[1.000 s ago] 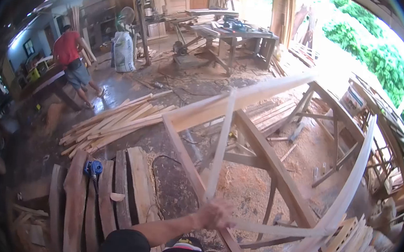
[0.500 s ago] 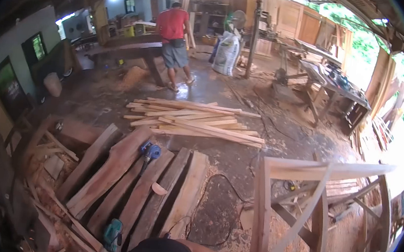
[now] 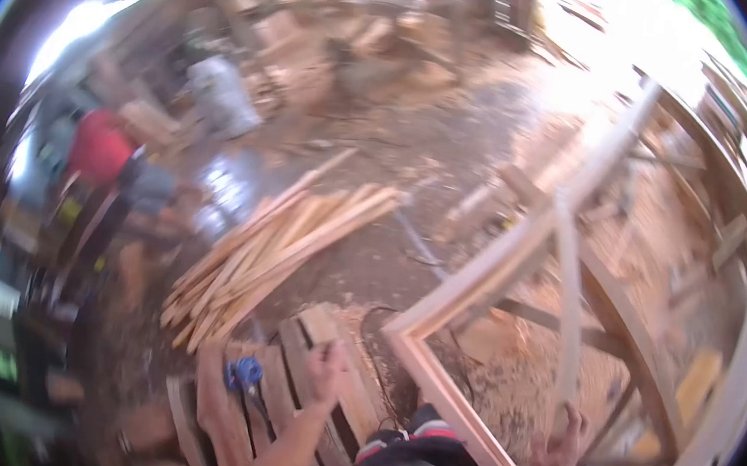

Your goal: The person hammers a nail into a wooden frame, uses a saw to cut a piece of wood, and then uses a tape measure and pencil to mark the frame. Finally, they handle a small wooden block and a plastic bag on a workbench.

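My left hand [image 3: 325, 372] is raised over the wide rough planks [image 3: 360, 359], apart from the wooden frame [image 3: 470, 418]. Motion smears its fingers, and nothing shows in it. At the lower right, my right hand [image 3: 557, 457] is closed around the lower part of a thin wooden strip [image 3: 568, 317] that slants across the frame. Its fingers curl upward over the strip. The frame stands at a tilt, one corner pointing toward the planks, and its near rail runs down beside my right hand.
A blue power tool [image 3: 244, 373] lies on the planks at the lower left. Beyond them is a pile of sawn sticks [image 3: 285, 256]. Far left, a person in a red shirt [image 3: 100, 147] bends near a white sack [image 3: 222, 96]. Sawdust and a cable cover the floor.
The view has swung right and tilted. My left hand has come away from the frame to above the planks. My right hand has come further into view, onto the strip.
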Demonstrator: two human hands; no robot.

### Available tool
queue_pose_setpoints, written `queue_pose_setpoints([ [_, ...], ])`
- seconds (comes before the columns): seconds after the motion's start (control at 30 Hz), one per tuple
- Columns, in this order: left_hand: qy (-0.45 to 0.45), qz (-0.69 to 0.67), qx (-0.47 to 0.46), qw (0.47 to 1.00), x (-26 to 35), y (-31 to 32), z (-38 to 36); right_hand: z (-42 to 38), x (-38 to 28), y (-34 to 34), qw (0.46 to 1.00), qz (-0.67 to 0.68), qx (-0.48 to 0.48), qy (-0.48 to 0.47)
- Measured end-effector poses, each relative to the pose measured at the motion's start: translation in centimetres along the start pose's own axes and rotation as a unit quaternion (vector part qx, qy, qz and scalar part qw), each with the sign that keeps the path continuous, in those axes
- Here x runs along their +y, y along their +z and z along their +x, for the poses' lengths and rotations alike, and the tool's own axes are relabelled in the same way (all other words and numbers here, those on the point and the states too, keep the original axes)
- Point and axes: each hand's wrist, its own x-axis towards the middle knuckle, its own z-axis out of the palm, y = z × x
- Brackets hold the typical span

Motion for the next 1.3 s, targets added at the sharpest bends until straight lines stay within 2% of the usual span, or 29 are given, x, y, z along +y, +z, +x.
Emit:
queue_pose_setpoints([
  [0.03, 0.006, 0.049, 0.004, 0.999, -1.2, 0.0, 2.8, 0.6, 0.0, 0.3, 0.999, -0.002, 0.001, 0.037],
  [0.07, -0.038, 0.013, -0.004, 0.999, -2.4, 0.5, 5.3, 1.2, 0.1, 0.6, 0.998, -0.001, 0.002, 0.065],
  [0.17, -0.039, 0.053, -0.098, 0.993, -0.9, 5.9, 12.8, 2.7, 0.2, 1.4, 0.995, 0.011, -0.002, 0.103],
  [0.3, 0.031, 0.050, -0.269, 0.961, 4.0, 18.9, 21.1, 2.9, -1.2, 1.4, 0.988, -0.019, 0.032, 0.147],
  [0.33, 0.034, 0.050, -0.317, 0.947, 4.6, 22.8, 23.2, 2.9, -1.0, 1.7, 0.986, -0.065, 0.074, 0.135],
  [0.4, 0.137, 0.095, -0.349, 0.922, 5.7, 31.2, 26.8, 2.7, -1.8, 2.7, 0.964, -0.101, 0.146, 0.199],
  [0.47, 0.244, 0.122, -0.400, 0.875, 5.0, 39.3, 31.0, 3.0, -4.8, 5.4, 0.929, -0.140, 0.226, 0.259],
  [0.53, 0.292, 0.172, -0.400, 0.852, 5.5, 46.7, 33.2, 3.9, -10.0, 9.7, 0.912, -0.150, 0.252, 0.286],
  [0.63, 0.462, 0.181, -0.506, 0.706, 3.8, 53.4, 36.0, 4.4, -17.6, 17.5, 0.849, -0.168, 0.312, 0.392],
  [0.7, 0.439, 0.300, -0.601, 0.596, 5.1, 53.7, 35.3, 4.6, -22.0, 21.7, 0.775, -0.165, 0.379, 0.479],
  [0.73, 0.431, 0.360, -0.635, 0.531, 6.6, 53.6, 35.3, 3.8, -23.0, 24.6, 0.715, -0.061, 0.462, 0.521],
  [0.77, 0.458, 0.381, -0.640, 0.486, 8.0, 53.6, 34.9, 4.1, -24.0, 26.1, 0.640, 0.043, 0.538, 0.547],
  [0.8, 0.485, 0.400, -0.640, 0.441, 9.2, 53.3, 34.2, 4.5, -25.1, 27.2, 0.584, 0.128, 0.566, 0.568],
  [0.83, 0.510, 0.418, -0.637, 0.400, 9.8, 53.3, 34.2, 1.5, -24.3, 32.0, 0.462, 0.228, 0.607, 0.605],
  [0.87, 0.519, 0.433, -0.636, 0.372, 9.3, 54.0, 34.6, 3.8, -25.9, 31.5, 0.484, 0.259, 0.611, 0.570],
  [0.9, 0.519, 0.430, -0.630, 0.385, 8.9, 54.3, 35.5, 6.5, -27.1, 31.1, 0.508, 0.290, 0.613, 0.531],
  [1.0, 0.524, 0.409, -0.610, 0.432, 8.7, 53.0, 35.2, 9.2, -27.7, 35.3, 0.477, 0.362, 0.600, 0.530],
  [1.1, 0.532, 0.340, -0.641, 0.437, 7.4, 53.8, 36.4, 12.3, -26.8, 34.1, 0.423, 0.341, 0.606, 0.581],
  [1.2, 0.539, 0.362, -0.631, 0.425, 7.3, 53.5, 37.2, 14.4, -26.6, 32.3, 0.394, 0.277, 0.591, 0.647],
  [1.3, 0.534, 0.370, -0.650, 0.394, 8.8, 53.5, 37.3, 14.0, -27.3, 31.5, 0.443, 0.247, 0.564, 0.651],
])
